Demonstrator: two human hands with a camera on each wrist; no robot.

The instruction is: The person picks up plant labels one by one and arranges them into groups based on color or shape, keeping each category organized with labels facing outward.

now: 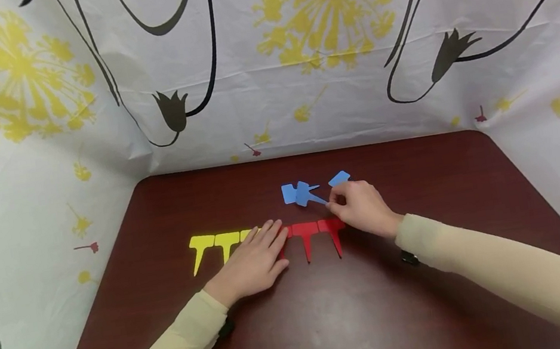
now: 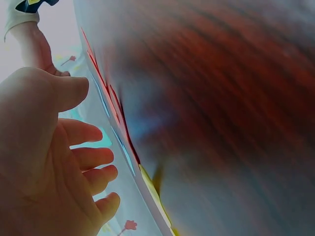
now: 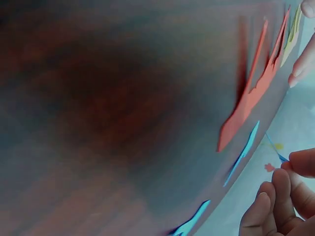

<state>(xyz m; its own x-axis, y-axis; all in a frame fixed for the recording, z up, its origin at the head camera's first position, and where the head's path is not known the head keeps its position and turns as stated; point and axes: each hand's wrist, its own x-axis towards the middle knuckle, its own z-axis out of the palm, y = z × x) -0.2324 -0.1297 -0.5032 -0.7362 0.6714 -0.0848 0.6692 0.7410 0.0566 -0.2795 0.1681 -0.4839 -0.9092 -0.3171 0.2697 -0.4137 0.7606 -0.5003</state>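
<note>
Our right hand [image 1: 366,207] pinches the nearest blue tag [image 1: 303,193] by the tip of its stem, fingertips drawn close together, while our left hand [image 1: 248,263] lies with fingers stretched out over the middle of the row; we cannot tell how firmly it presses. With so slim a grip, the held tag could swivel or slip from our fingers. It overlaps a second blue tag [image 1: 289,193] as seen from above, so a low sweep might drag that one along. A third blue tag [image 1: 339,177], just beyond our right knuckles and towards the far edge of the table [image 1: 420,165], could be nudged by them. Between the blue ones and the near edge run the yellow tags [image 1: 227,240], towards the left edge, and the red tags [image 1: 305,230], towards the right; a sideways shift of our left palm, or a dip of our right, could skew their line.
</note>
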